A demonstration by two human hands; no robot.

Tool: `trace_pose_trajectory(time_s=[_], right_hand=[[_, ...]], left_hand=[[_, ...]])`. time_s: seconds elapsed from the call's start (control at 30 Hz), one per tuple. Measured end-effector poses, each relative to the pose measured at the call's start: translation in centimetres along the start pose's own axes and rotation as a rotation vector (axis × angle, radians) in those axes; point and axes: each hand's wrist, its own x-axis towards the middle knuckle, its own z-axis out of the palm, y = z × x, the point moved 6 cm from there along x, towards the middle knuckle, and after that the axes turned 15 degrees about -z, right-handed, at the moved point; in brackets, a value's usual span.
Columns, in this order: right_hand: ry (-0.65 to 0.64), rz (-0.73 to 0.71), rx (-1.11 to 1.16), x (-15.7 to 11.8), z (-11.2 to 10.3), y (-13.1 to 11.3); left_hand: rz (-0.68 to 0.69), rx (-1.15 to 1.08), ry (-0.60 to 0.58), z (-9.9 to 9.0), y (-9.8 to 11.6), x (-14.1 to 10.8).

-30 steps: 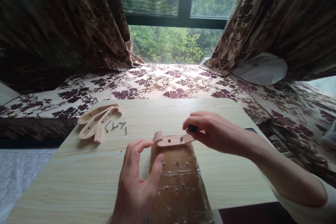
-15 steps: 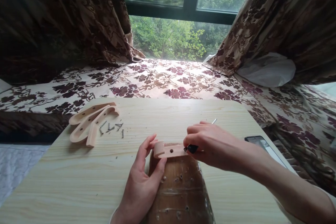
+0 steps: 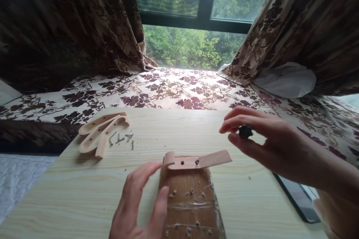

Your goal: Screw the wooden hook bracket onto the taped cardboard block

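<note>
My right hand (image 3: pixel 260 130) is raised above the table to the right, fingers curled round a screwdriver (image 3: pixel 245 131). Only the black handle end shows; its shaft is hidden. Below and left of it, a pale wooden hook (image 3: pixel 186 162) lies across the far end of a brown board (image 3: pixel 186 213) with holes and clear tape. One hole of the hook is bare, while a screw (image 3: pixel 197 161) stands in the other. Beside the board's left edge, my left hand (image 3: pixel 137 201) is open, thumb and fingers apart, off the hook.
Several more wooden hooks (image 3: pixel 97 138) are piled at the table's far left, with several loose screws (image 3: pixel 120 140) beside them. A phone (image 3: pixel 297 198) lies near the right edge of the pale wooden table (image 3: pixel 70 194). Floral fabric (image 3: pixel 168 86) covers the ledge behind.
My right hand has lifted away from the hook, up and right, with the screwdriver. My left hand has let go of the hook's curved end and drawn back left.
</note>
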Motion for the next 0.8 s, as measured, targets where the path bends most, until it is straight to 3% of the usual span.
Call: trace_pose_trajectory(time_s=[0.1,0.17,0.37,0.53,0.8], right_hand=[[0.126,0.011,-0.051,0.0,-1.5,-0.4],[0.160,0.077,-0.041,0.1,-1.1,-0.4],[0.272,0.211,0.057,0.1,2.0,0.0],[0.319,0.246,0.119,0.0,4.1,0.9],[0.299,0.235,0.103,0.4,5.5,0.7]], left_hand=[[0.270,0.128,-0.256,1.8,2.3,-1.9],[0.403,0.246,-0.313,3.6,2.9,-2.9],[0.518,0.458,-0.158,6.7,2.8,-3.2],[0.511,0.566,-0.185,7.4,2.4,-2.8],[0.646,0.649,-0.077,7.9,2.1,-3.3]])
